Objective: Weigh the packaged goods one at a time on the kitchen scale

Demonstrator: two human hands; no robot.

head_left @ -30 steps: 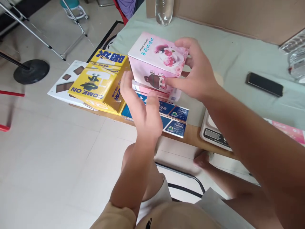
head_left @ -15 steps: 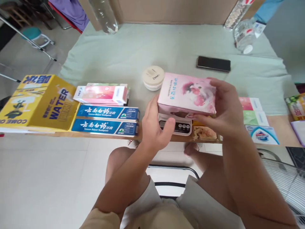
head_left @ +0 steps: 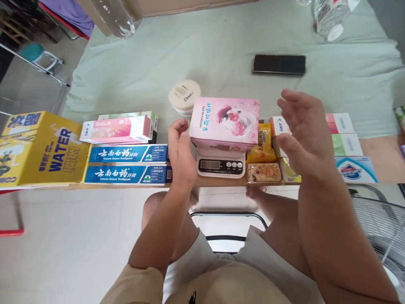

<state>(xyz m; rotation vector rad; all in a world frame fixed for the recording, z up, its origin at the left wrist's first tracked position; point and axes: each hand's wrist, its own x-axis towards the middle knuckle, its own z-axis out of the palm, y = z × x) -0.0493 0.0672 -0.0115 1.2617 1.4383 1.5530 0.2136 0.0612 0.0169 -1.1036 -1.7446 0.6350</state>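
Note:
A pink cardboard box [head_left: 226, 122] with a glass-cup picture rests on a small white kitchen scale [head_left: 221, 166], whose display and buttons show at the front. My left hand [head_left: 182, 152] stands upright just left of the box, fingers loosely extended and holding nothing; whether it still touches the box edge I cannot tell. Off to the right, my right hand [head_left: 303, 131] hovers apart from the box with fingers spread. Behind the left hand sits a round cream Dove tub [head_left: 184, 95].
Left are blue toothpaste boxes [head_left: 126, 174], a pink-and-white box [head_left: 115, 130] and a yellow carton [head_left: 47, 147]. Right are a yellow snack packet [head_left: 262, 145], a wrapped biscuit [head_left: 264, 172] and a soap box [head_left: 356, 169]. Farther back lie a phone [head_left: 279, 64] and a clear bottle [head_left: 332, 21].
The pink box, earlier held in both hands, has come down onto the scale. My right hand has let go and moved away rightward; my left hand has shifted left. The camera view has shifted too.

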